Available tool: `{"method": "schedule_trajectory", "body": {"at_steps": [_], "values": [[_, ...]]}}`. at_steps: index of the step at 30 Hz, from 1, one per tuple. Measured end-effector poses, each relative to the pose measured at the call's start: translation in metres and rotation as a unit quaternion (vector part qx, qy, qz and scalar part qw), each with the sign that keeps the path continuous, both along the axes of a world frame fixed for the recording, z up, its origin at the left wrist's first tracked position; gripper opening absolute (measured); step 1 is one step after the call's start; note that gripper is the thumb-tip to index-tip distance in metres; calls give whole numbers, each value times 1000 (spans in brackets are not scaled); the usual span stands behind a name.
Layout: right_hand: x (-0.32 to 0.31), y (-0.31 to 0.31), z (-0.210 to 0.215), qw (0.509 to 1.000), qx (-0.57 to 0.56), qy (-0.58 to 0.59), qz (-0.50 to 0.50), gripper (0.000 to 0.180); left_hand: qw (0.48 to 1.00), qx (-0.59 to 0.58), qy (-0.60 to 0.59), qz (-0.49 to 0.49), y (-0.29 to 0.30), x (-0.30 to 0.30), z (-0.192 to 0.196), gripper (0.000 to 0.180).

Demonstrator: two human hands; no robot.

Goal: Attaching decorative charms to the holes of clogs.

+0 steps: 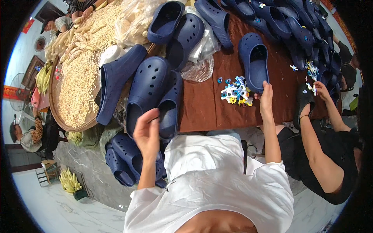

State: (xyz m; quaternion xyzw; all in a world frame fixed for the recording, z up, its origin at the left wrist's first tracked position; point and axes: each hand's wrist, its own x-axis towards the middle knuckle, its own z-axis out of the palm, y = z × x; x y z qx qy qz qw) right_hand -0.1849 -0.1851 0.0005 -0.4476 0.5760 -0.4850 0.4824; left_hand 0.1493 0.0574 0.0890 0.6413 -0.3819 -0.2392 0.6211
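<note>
My right hand [265, 101] grips a dark blue clog [249, 47] by its heel, thumb on top. The clog points away from me over the brown-covered table, its toe holes unfilled. Just left of it lies a small pile of colourful shoe charms [236, 91], in blue, white and yellow. My left hand [147, 134] is slightly blurred, its fingers loosely bent and holding nothing that I can see. It is over the heel end of another blue clog [149, 83], at the table's near left edge. Whether it touches that clog is hard to tell.
More blue clogs [176, 39] lie at the back left, and a heap of them [295, 27] fills the back right. A round tray of pale kernels [74, 93] stands left. At right, a co-worker's hand [321, 90] reaches for charms beside a dark clog [304, 101].
</note>
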Motion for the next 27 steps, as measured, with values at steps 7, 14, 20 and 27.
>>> {"method": "schedule_trajectory", "body": {"at_steps": [7, 14, 20, 27], "values": [[15, -86, -23, 999, 8, 49, -4, 53, 980, -64, -94, 161, 16, 35, -11, 28], [9, -125, -44, 983, 4, 181, -30, 76, 985, 22, -100, 139, 2, 38, -31, 32], [-1, -97, -52, 927, -101, 359, -44, 64, 994, 54, -55, 73, -11, 45, -39, 34], [96, 48, 12, 928, -224, 208, 211, 23, 994, 43, -84, 54, -30, 46, -34, 32]]}}
